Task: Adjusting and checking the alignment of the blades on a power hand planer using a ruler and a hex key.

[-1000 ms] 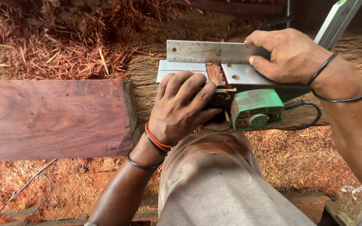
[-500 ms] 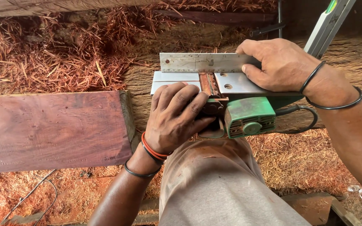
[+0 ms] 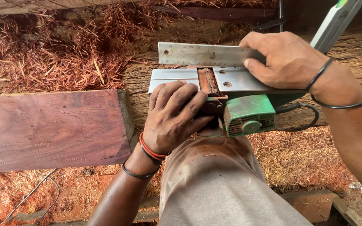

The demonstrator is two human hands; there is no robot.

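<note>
A green electric planer lies upside down on my knee, its silver sole plate facing up with the reddish cutter drum exposed. My left hand grips the planer's near side beside the drum. My right hand presses a steel ruler on edge along the far side of the sole plate. Both wrists carry thin bands.
A dark reddish planed plank lies to the left. Red wood shavings cover the ground all around. The planer's black cord loops to the right. A thin wire runs across the floor at lower left. My trouser knee fills the foreground.
The view has shifted slightly downward. Both hands keep their hold on the planer and ruler, with only small finger shifts at the drum.
</note>
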